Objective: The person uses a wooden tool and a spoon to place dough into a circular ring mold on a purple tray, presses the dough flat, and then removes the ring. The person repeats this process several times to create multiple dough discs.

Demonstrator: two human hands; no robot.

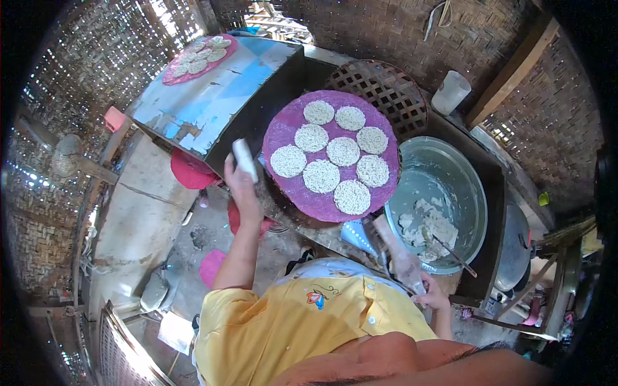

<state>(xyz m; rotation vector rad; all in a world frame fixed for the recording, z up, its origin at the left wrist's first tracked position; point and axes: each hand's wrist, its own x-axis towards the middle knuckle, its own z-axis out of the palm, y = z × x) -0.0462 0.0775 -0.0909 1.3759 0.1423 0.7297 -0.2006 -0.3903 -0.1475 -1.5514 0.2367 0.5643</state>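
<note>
My left grip (241,184) is wrapped round a white cylinder (244,156) just off the tray's (302,201) left edge; my right grip (434,297) clasps a smeared tool (400,256) by its lower-right edge. Best I steady both, clear of the rounds (343,152).

Working from a distance, I make out a box-like stand (241,76) with a worn blue-and-white top; a pink round sheet (169,78) bearing pale discs (198,65) lies at its far left corner. To its right I see a dark bench (328,237) under a purple round tray (335,207) set with nine white rounds (343,152), though I can't tell whether tray and bench touch. A wide grey basin (477,193) sits just beside the tray. Below, the grey floor (187,264) carries a flat pink piece (211,267)
</note>
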